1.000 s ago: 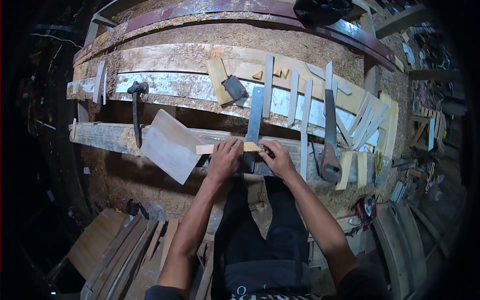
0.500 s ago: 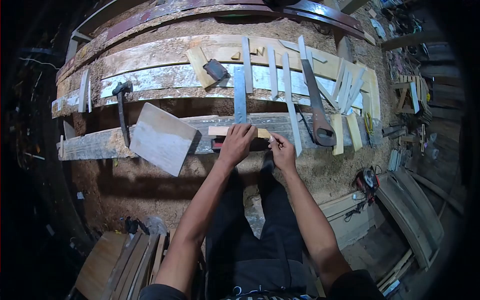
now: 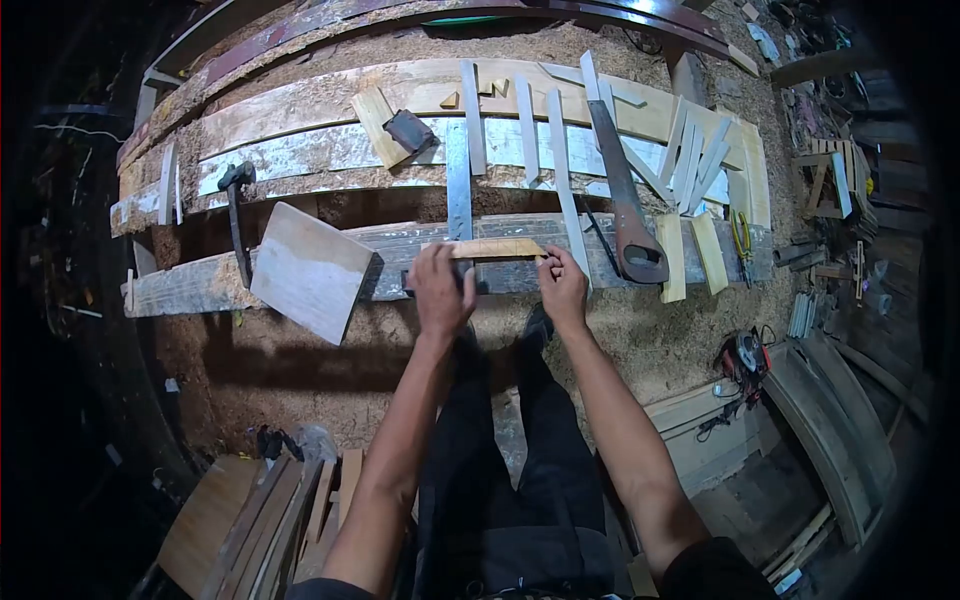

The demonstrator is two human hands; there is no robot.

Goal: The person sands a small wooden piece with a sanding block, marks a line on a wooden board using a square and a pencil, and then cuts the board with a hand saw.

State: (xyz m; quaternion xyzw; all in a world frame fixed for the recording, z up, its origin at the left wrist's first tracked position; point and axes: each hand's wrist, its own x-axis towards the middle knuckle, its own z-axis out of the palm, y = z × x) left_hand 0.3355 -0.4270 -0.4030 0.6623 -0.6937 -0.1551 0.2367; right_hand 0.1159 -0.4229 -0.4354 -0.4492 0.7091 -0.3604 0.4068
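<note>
A short pale wooden strip [image 3: 497, 248] lies across the near plank [image 3: 200, 282] of a sawdust-covered bench. My left hand [image 3: 440, 288] presses down at the strip's left end, over the dark stock of a metal try square [image 3: 459, 185] whose blade runs away from me. My right hand [image 3: 563, 285] pinches the strip's right end; whether it also holds a small marking tool is too small to tell.
A hammer [image 3: 236, 210] and a square wooden board [image 3: 310, 270] lie to the left. A handsaw [image 3: 625, 205] lies to the right among several thin wooden slats [image 3: 690, 160]. A dark block [image 3: 410, 130] sits farther back. Pliers [image 3: 741, 238] and a power tool [image 3: 740, 360] lie at right.
The strip now lies more to the right, its left end under my left hand. My left hand shifted left onto the square's stock; my right hand moved onto the strip's right end.
</note>
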